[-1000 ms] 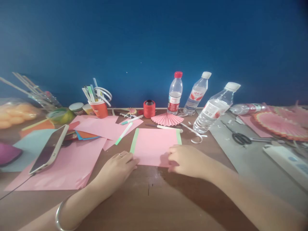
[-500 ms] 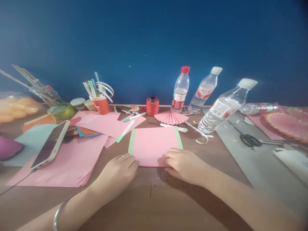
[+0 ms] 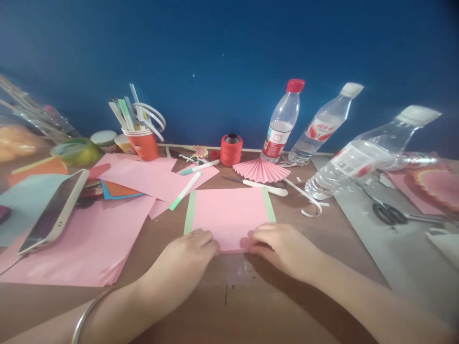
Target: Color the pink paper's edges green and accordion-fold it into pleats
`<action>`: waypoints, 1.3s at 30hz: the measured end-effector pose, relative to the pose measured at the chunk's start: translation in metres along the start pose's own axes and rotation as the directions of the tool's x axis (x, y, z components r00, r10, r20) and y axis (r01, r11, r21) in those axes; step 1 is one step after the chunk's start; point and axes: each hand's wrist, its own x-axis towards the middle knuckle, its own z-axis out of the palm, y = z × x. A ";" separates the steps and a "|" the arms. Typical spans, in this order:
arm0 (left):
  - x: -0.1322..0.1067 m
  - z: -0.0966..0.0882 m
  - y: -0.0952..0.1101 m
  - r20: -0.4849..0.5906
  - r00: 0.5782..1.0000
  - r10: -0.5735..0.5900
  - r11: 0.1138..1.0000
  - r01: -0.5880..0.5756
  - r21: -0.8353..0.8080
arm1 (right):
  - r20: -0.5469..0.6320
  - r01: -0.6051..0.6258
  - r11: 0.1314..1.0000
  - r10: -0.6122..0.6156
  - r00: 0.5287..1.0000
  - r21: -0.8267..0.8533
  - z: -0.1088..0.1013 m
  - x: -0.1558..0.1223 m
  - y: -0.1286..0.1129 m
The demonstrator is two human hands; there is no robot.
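A pink sheet of paper (image 3: 229,210) with a green strip down each side lies on the brown table in front of me. My left hand (image 3: 195,253), wearing a ring, is closed on its near left corner. At the near right corner, my right hand (image 3: 283,246) has its fingers curled onto the paper's edge. The fingertips of both hands are partly hidden. Just beyond the sheet sit a pleated pink paper fan (image 3: 261,171), a white-handled knife (image 3: 265,187) and a green-tipped marker (image 3: 185,191).
A red thread spool (image 3: 231,150), a red cup of pens (image 3: 141,143) and several water bottles (image 3: 281,126) stand along the blue wall. Pink sheets (image 3: 82,243) and a phone (image 3: 57,210) are at left. Scissors (image 3: 389,213) lie on a grey board (image 3: 376,248) at right.
The camera view has come closer and shifted slightly. My left hand has slid inward along the near edge of the pink paper; both hands stay on it.
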 end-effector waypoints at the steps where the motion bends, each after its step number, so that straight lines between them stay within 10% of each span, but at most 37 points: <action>1: 0.001 0.002 -0.004 -0.025 1.000 0.004 0.999 -0.005 -0.036 | -0.007 -0.011 1.000 0.012 1.000 0.027 -0.001 0.000 0.000; 11: -0.002 0.010 -0.020 -0.098 0.992 0.075 0.974 -0.094 -0.208 | -0.034 0.035 0.993 -0.031 0.999 0.112 0.000 0.003 0.009; 24: -0.002 0.011 -0.020 -0.127 0.962 0.243 0.970 -0.244 0.010 | -0.022 0.017 0.989 -0.014 1.000 0.146 -0.001 0.004 0.011; 39: 0.004 0.008 -0.015 -0.261 0.950 0.171 0.983 -0.181 -0.016 | 0.061 -0.059 0.985 0.050 0.997 0.160 -0.007 0.012 0.007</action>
